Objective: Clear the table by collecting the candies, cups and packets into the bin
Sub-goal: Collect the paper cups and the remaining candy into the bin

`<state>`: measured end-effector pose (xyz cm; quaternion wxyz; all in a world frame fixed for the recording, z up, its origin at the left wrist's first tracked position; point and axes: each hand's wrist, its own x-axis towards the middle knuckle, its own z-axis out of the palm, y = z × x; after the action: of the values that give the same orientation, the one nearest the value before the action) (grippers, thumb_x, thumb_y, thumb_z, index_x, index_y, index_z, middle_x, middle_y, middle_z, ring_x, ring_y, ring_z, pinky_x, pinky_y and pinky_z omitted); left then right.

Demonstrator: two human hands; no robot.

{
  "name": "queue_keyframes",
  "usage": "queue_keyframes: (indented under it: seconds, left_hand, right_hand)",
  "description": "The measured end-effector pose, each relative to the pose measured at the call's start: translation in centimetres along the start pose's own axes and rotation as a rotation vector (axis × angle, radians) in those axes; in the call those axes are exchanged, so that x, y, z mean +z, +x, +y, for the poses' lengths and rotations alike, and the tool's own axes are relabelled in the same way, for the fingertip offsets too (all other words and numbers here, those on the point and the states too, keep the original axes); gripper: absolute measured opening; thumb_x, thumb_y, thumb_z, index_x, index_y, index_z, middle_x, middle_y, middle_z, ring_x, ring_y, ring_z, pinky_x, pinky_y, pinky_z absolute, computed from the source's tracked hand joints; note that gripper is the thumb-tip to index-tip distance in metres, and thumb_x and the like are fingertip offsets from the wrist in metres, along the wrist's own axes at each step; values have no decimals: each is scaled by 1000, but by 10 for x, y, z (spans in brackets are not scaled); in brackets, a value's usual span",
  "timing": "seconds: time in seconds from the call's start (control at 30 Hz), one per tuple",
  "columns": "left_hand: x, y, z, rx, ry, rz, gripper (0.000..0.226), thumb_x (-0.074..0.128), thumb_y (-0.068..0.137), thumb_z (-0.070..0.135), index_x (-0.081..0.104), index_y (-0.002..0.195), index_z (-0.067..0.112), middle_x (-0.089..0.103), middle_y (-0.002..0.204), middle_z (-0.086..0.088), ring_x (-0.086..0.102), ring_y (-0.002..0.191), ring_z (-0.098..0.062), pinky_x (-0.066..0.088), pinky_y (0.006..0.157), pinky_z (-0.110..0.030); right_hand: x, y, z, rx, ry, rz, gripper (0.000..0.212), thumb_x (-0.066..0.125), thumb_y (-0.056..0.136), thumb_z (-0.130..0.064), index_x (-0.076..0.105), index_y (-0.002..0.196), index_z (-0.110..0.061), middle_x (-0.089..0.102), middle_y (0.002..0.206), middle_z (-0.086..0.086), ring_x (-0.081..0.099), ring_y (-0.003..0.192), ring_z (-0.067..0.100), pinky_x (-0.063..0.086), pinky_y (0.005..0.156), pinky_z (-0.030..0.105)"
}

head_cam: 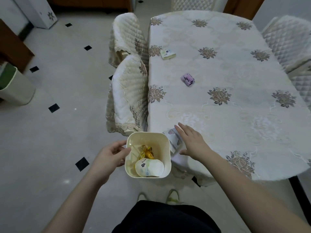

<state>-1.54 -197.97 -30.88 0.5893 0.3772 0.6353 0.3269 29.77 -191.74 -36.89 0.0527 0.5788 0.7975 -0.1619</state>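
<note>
Table edge: bin point(165, 145) held just below the near corner of the table point(235, 128), rim against the hanging cloth.
Open room: bare floor to the left; two covered chairs point(127, 95) close along the table's left side.
Left hand point(111, 154): gripping the bin's left rim.
Right hand point(191, 140): fingers spread, flat on a white packet point(172, 137) at the table edge, beside the bin.
Bin contents: paper cup point(149, 167), gold candy point(149, 152).
Remaining: purple packet point(187, 79) mid-table, white packet at far edge point(167, 54), both well apart from the hands.

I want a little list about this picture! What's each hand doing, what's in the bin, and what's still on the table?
left hand: gripping the rim of the cream bin, held beside the table edge
right hand: open, flat against a white packet at the table edge next to the bin
in the bin: a paper cup on its side, a gold candy wrapper
still on the table: purple packet, small white packet
</note>
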Motion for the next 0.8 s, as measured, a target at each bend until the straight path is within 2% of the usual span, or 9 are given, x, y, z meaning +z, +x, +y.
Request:
queue_keyframes:
  seconds: [0.07, 0.17, 0.3, 0.37, 0.47, 0.53, 0.8]
  left_hand:
    - [2, -5, -4, -24, -40, 47, 28, 63, 96, 10, 70, 122, 14, 70, 106, -26, 73, 79, -16, 59, 70, -31]
    - [2, -13, -8, -48, -62, 120, 25, 61, 97, 11, 70, 120, 11, 72, 94, -19, 71, 67, -10, 58, 68, -32]
    - [0, -20, -11, -55, -74, 185, 27, 62, 96, 11, 69, 122, 11, 71, 97, -19, 70, 74, -16, 57, 70, -34]
    - [-2, -24, -12, -53, -68, 206, 27, 62, 97, 11, 69, 123, 11, 71, 100, -23, 69, 75, -17, 57, 70, -34]
    - [-3, -29, -14, -52, -69, 225, 28, 61, 97, 12, 69, 123, 13, 71, 105, -25, 70, 77, -17, 58, 69, -32]
    - [-2, -30, -14, -58, -74, 235, 28, 62, 96, 12, 69, 123, 13, 72, 105, -24, 70, 78, -18, 58, 69, -32]
    - [10, -30, -9, -58, -98, 215, 26, 61, 97, 10, 70, 121, 13, 74, 87, -8, 71, 70, -10, 58, 62, -24]
  right_hand:
    - [2, 10, -1, -56, -61, -15, 111, 79, 71, -22, 3, 151, -27, 3, 161, -6, 8, 147, 21, 15, 116, 38]
    - [4, 25, -1, -141, -153, -30, 99, 68, 79, -10, 2, 151, -27, 2, 161, -7, 6, 147, 20, 12, 117, 40]
    - [7, 40, 0, -258, -256, -48, 76, 48, 89, -3, 9, 151, -25, 9, 161, -5, 10, 146, 22, 14, 116, 43]
    - [9, 46, 0, -283, -281, -78, 72, 52, 89, -8, 16, 150, -25, 21, 157, -1, 18, 144, 21, 18, 114, 42]
    - [10, 53, 4, -272, -257, -128, 87, 72, 73, -20, 25, 146, -26, 38, 145, -1, 36, 133, 23, 27, 108, 38]
    - [10, 53, 8, -231, -216, -142, 92, 77, 67, -27, 27, 144, -27, 41, 141, -1, 43, 126, 24, 31, 104, 38]
    - [15, 24, 26, -76, 54, -21, 85, 70, 66, -47, 33, 140, -28, 47, 133, -2, 49, 113, 23, 40, 92, 37]
